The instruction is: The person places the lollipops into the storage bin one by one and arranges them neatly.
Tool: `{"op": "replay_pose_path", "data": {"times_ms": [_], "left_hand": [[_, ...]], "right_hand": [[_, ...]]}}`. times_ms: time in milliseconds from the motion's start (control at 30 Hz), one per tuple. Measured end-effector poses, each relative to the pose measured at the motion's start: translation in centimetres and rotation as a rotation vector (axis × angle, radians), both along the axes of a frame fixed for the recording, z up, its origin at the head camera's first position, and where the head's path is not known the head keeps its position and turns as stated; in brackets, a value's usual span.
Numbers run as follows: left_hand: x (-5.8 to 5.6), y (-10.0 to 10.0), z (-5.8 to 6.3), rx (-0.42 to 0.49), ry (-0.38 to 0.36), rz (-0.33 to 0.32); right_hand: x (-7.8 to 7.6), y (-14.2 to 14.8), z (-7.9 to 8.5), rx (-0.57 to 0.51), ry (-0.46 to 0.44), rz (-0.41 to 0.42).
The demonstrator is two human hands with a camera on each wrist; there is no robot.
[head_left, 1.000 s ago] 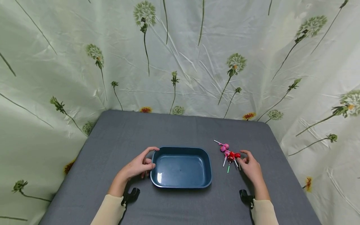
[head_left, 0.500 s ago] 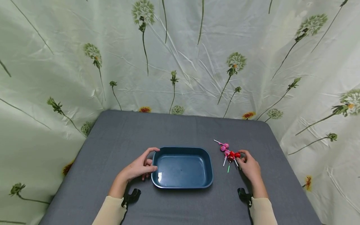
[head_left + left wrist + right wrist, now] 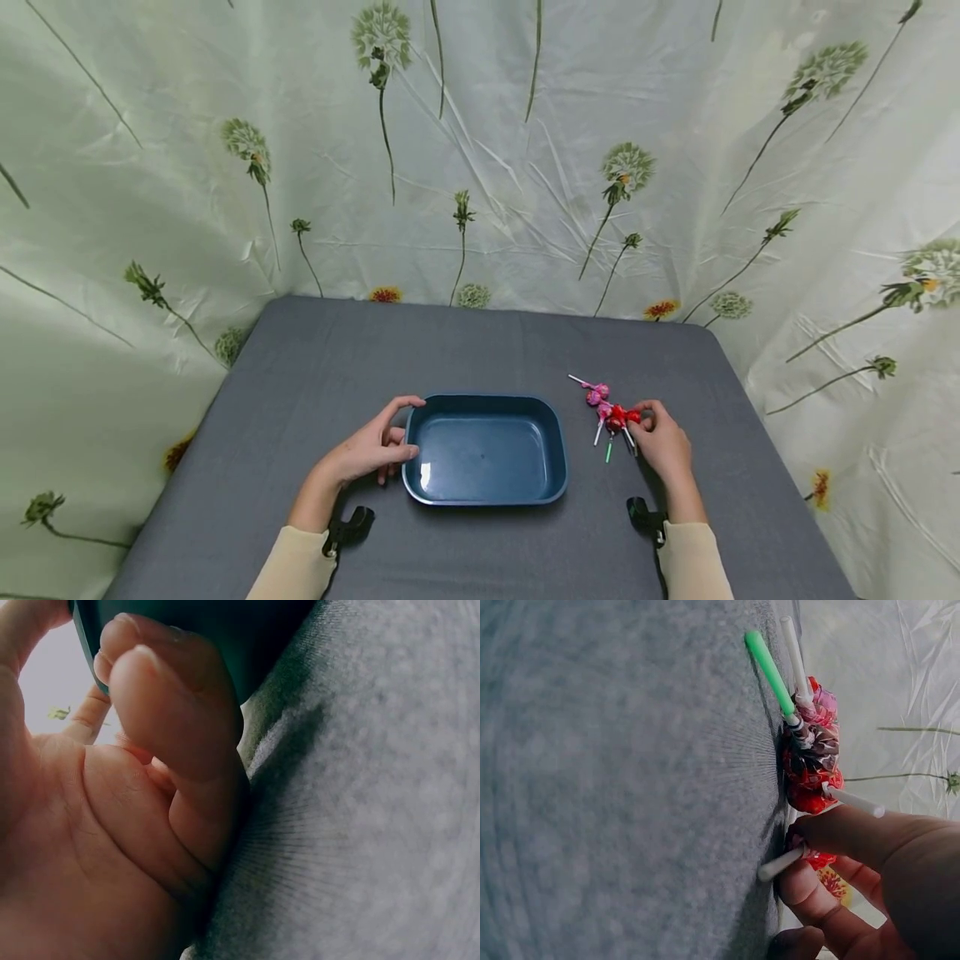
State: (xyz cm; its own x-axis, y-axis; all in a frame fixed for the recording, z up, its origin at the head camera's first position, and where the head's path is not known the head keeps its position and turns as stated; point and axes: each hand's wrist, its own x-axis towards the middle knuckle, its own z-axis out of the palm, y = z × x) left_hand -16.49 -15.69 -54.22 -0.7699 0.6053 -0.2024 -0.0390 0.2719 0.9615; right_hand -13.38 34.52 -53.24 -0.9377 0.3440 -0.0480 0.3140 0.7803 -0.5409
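My left hand (image 3: 369, 446) grips the left end of a blue rectangular tray (image 3: 483, 505). Its thumb lies over the tray's rim and the index finger reaches the far left corner. In the left wrist view, curled fingers (image 3: 172, 712) rest against the tray's outer wall (image 3: 255, 645). To the right of the tray, my right hand (image 3: 663, 446) pinches a red-wrapped lollipop (image 3: 633, 416) between thumb and index finger. Its white stick (image 3: 781, 864) shows in the right wrist view. Beside it lie several pink and red lollipops (image 3: 604, 409), one with a green stick (image 3: 769, 671).
A grey cloth covers the table (image 3: 495, 350). Behind it and along both sides hangs a pale curtain (image 3: 525, 167) with dandelion prints. Each wrist wears a black camera mount, such as the left one (image 3: 352, 527). The tray's floor is bare.
The left thumb has slid slightly further over the tray's rim. My right hand has shifted a little to the left, its fingers staying at the red lollipop.
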Motion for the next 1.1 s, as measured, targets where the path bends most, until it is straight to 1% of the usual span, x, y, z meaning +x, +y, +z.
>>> {"op": "replay_pose_path", "data": {"times_ms": [100,233,433,700,933,1100], "left_hand": [[0.1,0.0,0.0,0.001,0.005,0.000],[0.2,0.0,0.0,-0.006,0.008,0.004],[0.2,0.0,0.0,-0.010,0.016,0.006],[0.2,-0.1,-0.1,-0.005,0.019,0.005],[0.1,-0.1,-0.1,-0.001,0.010,0.001],[0.1,-0.1,0.0,0.017,-0.005,0.000]], "right_hand": [[0.0,0.0,-0.1,-0.025,0.010,-0.018],[0.1,0.0,-0.2,-0.091,0.020,-0.056],[0.3,0.1,-0.1,-0.221,0.044,-0.104],[0.6,0.2,0.6,-0.441,0.063,-0.122],[0.4,-0.4,1.7,-0.569,0.068,-0.131],[0.2,-1.3,3.4,-0.622,0.088,-0.145]]}}
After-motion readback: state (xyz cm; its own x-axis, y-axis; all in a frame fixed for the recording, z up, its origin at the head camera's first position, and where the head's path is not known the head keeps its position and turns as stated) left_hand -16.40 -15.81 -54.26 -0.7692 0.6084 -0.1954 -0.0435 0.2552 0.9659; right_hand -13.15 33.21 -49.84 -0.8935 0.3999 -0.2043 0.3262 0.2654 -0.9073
